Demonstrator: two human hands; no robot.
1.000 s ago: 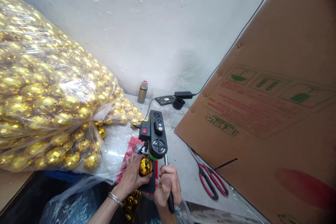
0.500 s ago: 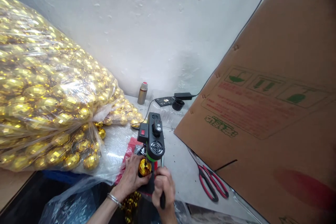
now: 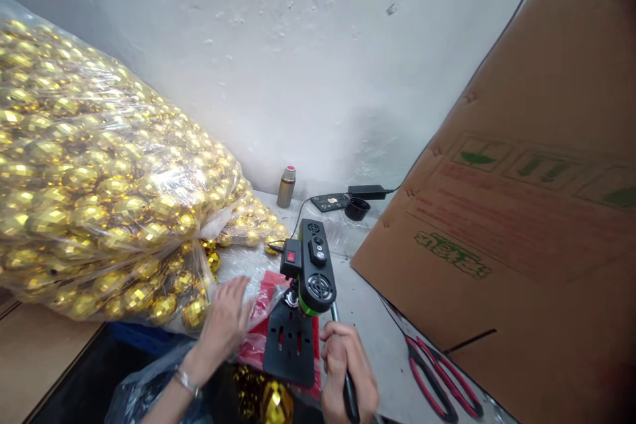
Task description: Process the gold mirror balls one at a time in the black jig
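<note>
L hand (image 3: 226, 318) moved off gold ball (image 3: 276, 404); R hand (image 3: 350, 368) grips blk handle (image 3: 351, 399).

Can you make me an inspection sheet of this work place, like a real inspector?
Surface: pale bench; red plastic partly under the machine.
Things in use: machine with lever; gold ball in front of its base; clear bag full of gold balls.
Clutter: bottle, black cup, tool with red-black handles.
Hands: left hand open, blurred, beside the bag; right hand closed around the lever.
Cables: thin cable behind the machine; another from the adapter.
Surroundings: scuffed wall, big carton.
</note>
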